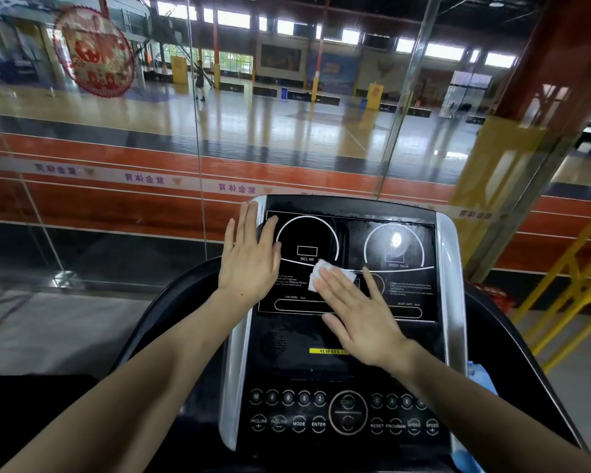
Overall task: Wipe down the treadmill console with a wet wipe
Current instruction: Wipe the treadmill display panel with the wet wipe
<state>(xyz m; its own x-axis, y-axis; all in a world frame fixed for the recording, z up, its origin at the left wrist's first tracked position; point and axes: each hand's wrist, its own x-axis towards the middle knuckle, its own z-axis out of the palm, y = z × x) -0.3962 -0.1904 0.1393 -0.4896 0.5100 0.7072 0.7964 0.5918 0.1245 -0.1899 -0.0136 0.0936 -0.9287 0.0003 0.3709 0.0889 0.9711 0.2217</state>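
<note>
Near the centre of the treadmill console, on the black display panel, sits the wet wipe: white, crumpled, pinned flat under the fingertips of the right hand. Right hand is open, fingers straight and spread, palm down on the panel. It presses the wipe rather than gripping it. Wipe pokes out past the fingertips toward the panel's upper left, just below the INCLINE dial; the part under the fingers is hidden, so its full extent can't be told.

Left hand is also open and flat, fingers together, holding nothing. It lies over the console's left edge, covering part of the silver side trim and the left margin of the display panel, well clear of the wipe.

Right half of the panel around the SPEED dial looks smeared or hazy, with a bright glare spot. Small text blocks are too fine to read. The yellow label is cut off by the right wrist. Some of the button row near the bottom edge is blurred, its far right end covered by the right forearm. A blue object at the console's right edge is mostly hidden.
</note>
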